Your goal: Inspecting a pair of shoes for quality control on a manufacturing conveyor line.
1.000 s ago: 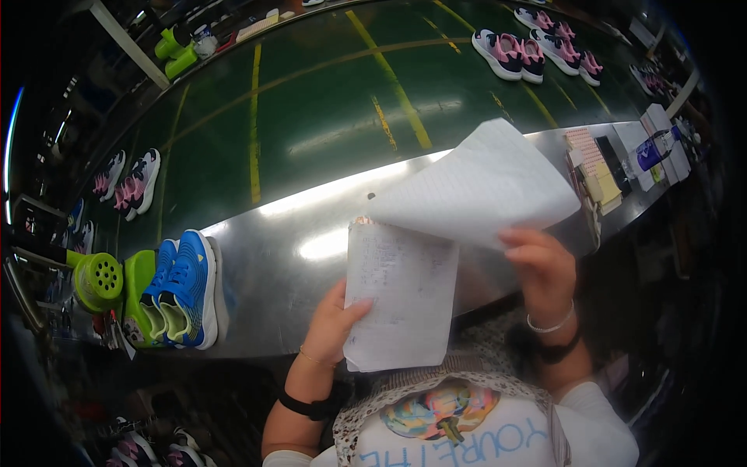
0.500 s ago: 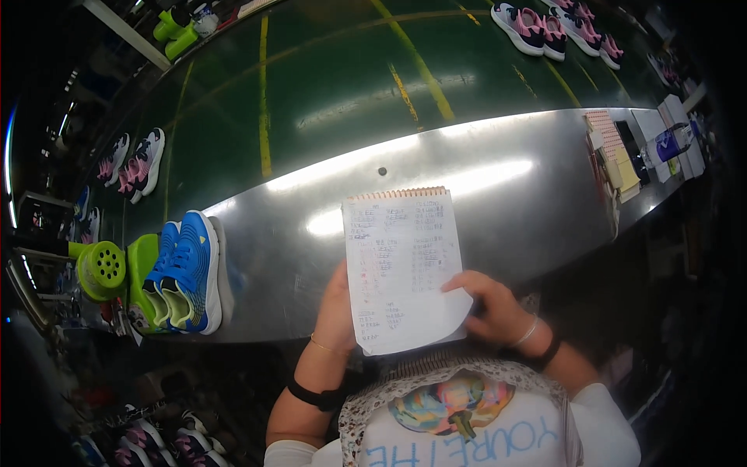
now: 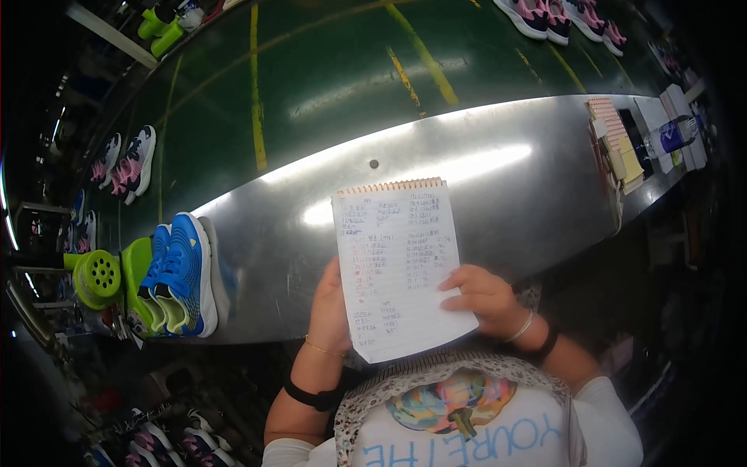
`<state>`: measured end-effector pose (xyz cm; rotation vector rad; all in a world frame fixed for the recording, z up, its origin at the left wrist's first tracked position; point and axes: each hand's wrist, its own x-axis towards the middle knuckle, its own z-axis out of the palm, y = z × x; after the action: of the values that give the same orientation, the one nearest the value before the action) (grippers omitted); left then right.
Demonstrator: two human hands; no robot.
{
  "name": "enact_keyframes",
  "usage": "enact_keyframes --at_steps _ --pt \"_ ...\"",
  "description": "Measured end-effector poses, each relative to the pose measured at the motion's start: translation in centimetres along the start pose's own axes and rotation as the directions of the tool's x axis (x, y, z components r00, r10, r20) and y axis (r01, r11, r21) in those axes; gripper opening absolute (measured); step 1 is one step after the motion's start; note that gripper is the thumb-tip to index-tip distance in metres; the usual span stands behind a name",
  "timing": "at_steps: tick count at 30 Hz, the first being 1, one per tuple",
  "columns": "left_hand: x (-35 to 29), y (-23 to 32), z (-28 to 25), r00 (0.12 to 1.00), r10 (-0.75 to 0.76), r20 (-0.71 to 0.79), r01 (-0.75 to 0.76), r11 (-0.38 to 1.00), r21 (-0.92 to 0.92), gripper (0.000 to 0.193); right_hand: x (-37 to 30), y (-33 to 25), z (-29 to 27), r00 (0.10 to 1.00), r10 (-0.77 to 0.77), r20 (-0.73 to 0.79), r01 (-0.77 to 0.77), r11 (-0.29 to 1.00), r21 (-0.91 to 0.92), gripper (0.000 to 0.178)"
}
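Note:
A spiral notepad (image 3: 401, 272) with a copper-coloured coil along its top edge is held up in front of me, its lined page covered in handwriting. My left hand (image 3: 333, 311) grips its left side, the fingers hidden behind the pad. My right hand (image 3: 486, 300) pinches the lower right edge, with fingers lying on the page. Off to the left, a pair of blue running shoes (image 3: 185, 272) with white soles and lime lining leans by a bright green stand (image 3: 138, 272).
The steel worktop (image 3: 272, 265) borders a green conveyor belt (image 3: 327, 86) with yellow lines. Navy and pink sneakers (image 3: 140, 163) ride it at left, more sneakers (image 3: 525, 19) at far right. Papers (image 3: 622, 156) and a plastic bottle (image 3: 671, 136) lie right. More shoes (image 3: 152, 436) are racked lower left.
The notepad has shifted slightly left and tilted, and its lower page now lies flatter. My right hand has moved a little in its hold on the edge.

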<state>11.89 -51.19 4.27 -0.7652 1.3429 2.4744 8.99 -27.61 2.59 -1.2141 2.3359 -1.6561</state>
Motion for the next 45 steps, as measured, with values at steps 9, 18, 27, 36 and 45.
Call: enact_keyframes --at_steps 9,18,27,36,45 --pt "-0.04 0.25 0.55 1.0 0.009 -0.015 -0.008 0.999 0.033 0.029 -0.01 0.48 0.05 1.0 -0.022 0.0 0.022 1.0 0.002 0.02" --pt "-0.2 0.61 0.55 0.999 -0.008 -0.041 0.009 1.0 0.012 0.03 0.26 0.33 0.15 0.999 -0.051 0.0 0.051 0.998 -0.046 0.018" --pt "-0.06 0.63 0.3 0.997 -0.052 -0.064 0.052 0.999 -0.008 0.031 0.05 0.5 0.23 1.0 -0.029 0.004 0.029 0.998 -0.047 0.019" --pt "-0.02 0.93 0.02 0.991 -0.1 -0.086 0.1 0.995 -0.006 0.034 0.26 0.64 0.16 0.999 -0.031 0.036 0.033 0.999 -0.04 0.02" --pt "0.23 0.81 -0.03 0.994 -0.092 -0.065 0.088 0.995 -0.056 0.036 0.46 0.8 0.24 0.999 -0.039 0.035 0.04 0.998 -0.051 0.021"
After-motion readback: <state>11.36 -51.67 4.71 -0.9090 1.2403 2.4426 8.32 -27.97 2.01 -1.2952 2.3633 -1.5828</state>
